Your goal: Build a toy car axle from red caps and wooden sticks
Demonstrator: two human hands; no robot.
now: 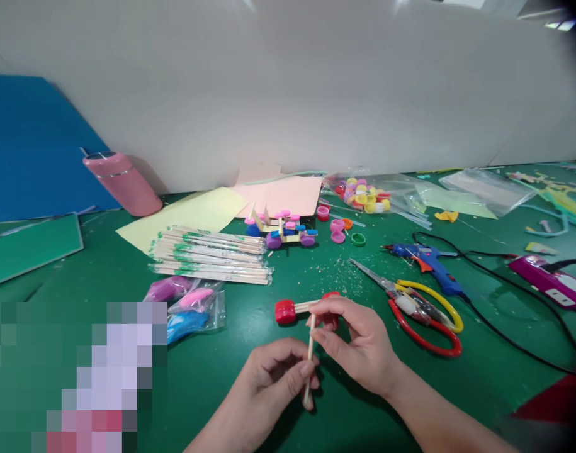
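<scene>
Our left hand and right hand are pinching a not-yet-joined stick. A red block is already bearing other sticks.

Craft workshop: green tabletop with glue gun, scissors, wrapped wooden sticks, coloured paper.

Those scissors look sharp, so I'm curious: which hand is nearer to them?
The right hand. It is just left of the scissors, beside their red handle; the left hand is farther left and closer to the wearer.
</scene>
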